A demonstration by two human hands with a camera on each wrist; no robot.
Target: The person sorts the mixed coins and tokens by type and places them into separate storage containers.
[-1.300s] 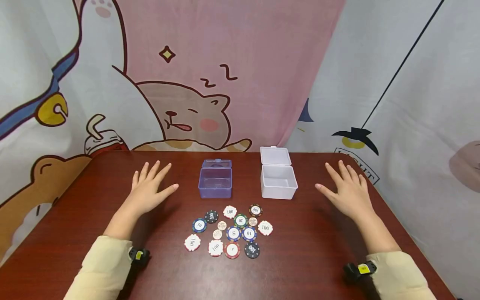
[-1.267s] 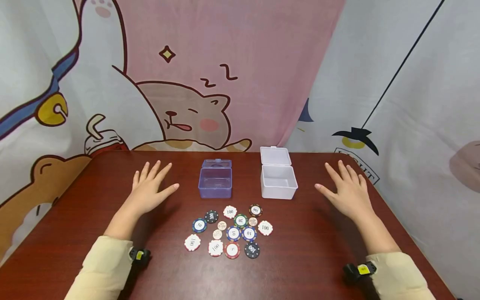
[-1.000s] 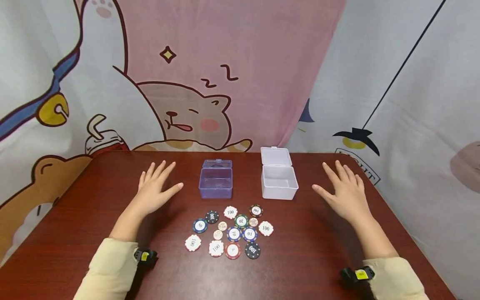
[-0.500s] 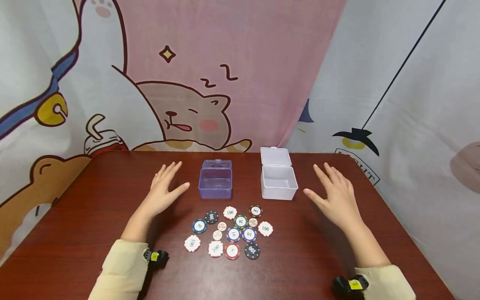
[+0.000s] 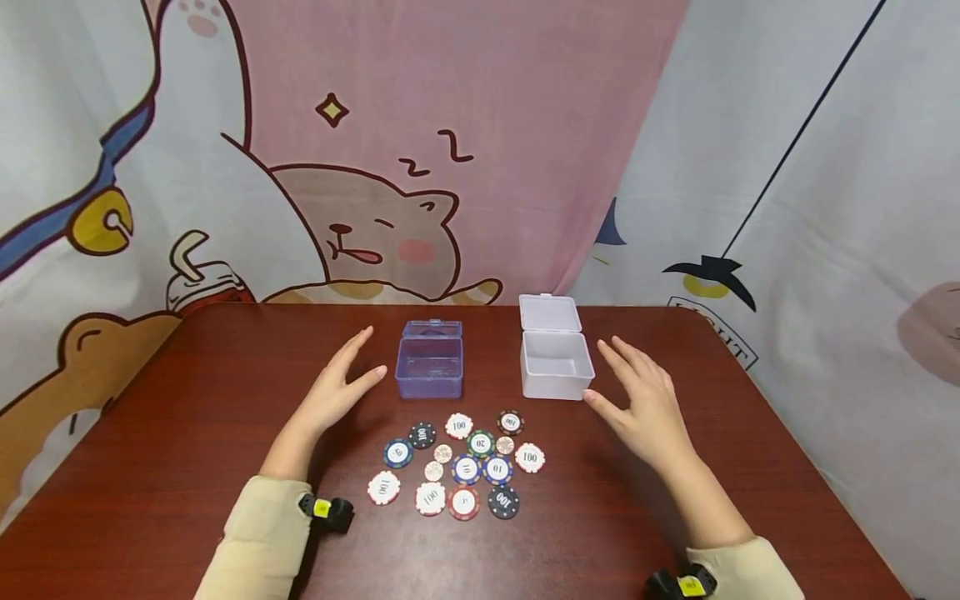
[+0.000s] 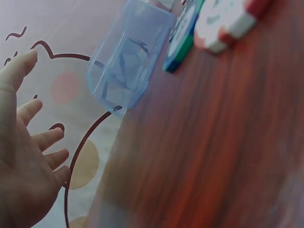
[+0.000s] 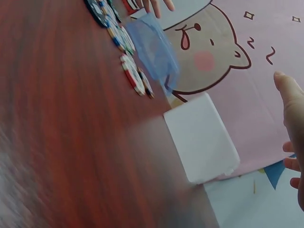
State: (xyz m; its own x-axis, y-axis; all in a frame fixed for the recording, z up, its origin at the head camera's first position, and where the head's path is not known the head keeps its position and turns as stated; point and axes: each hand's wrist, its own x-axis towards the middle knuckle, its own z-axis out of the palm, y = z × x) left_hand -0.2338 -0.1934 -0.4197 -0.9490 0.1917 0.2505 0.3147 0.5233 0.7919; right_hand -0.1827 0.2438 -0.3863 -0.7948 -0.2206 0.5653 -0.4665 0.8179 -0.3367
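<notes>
Chips [image 5: 467, 468], mostly numbered, rims varied, lie flat and untouched on table [image 5: 555, 567]. Flanking, left hand [image 5: 333, 396] and right hand [image 5: 647, 410] swing inward, both loosely spread, gripping nothing; shift seemingly puts within reach blue box [image 5: 430, 387], see-through, near left, and white box [image 5: 557, 387], milky, just beside right. Lids [image 5: 550, 313] raised.

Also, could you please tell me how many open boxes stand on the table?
2: a translucent purple box nearer the left hand, and a white box nearer the right hand; none seems hidden.
</notes>
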